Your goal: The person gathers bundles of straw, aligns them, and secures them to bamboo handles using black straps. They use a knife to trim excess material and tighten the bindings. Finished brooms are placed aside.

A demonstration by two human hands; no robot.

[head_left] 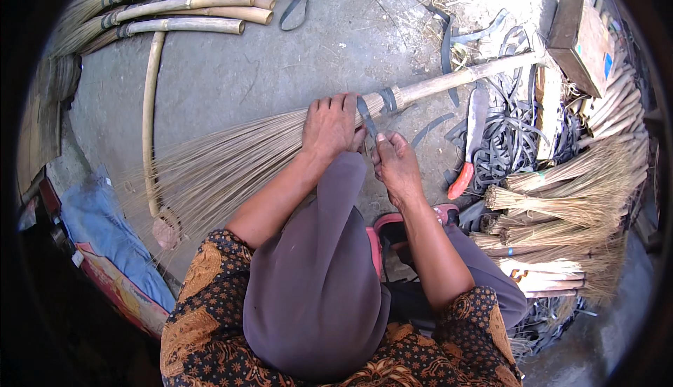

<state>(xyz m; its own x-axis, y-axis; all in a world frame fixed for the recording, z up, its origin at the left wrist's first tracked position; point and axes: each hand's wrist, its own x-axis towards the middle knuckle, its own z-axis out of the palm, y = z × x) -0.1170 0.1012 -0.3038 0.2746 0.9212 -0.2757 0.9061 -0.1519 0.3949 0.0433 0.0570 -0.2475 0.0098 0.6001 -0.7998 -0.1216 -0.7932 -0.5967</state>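
Note:
A stick-bristle broom (245, 152) lies slantwise before me, its bristles fanned toward the lower left and its pale bamboo handle (466, 78) running to the upper right. My left hand (329, 126) is wrapped over the top of the bristle bundle, just left of the binding. From the bundle a dark rubber strip (367, 116) comes down to my right hand (398, 166), which pinches its end between thumb and fingers. Closer to the handle, another dark band (388, 99) circles the broom. The left fingertips are partly hidden behind the bundle.
A red-handled knife (477, 124) lies by a heap of dark rubber strips (515, 131) at right. Bristle bundles (554, 205) and a wooden box (582, 43) stand beyond. Finished brooms (189, 5) are stacked upper left, above a stick with a round head (166, 229).

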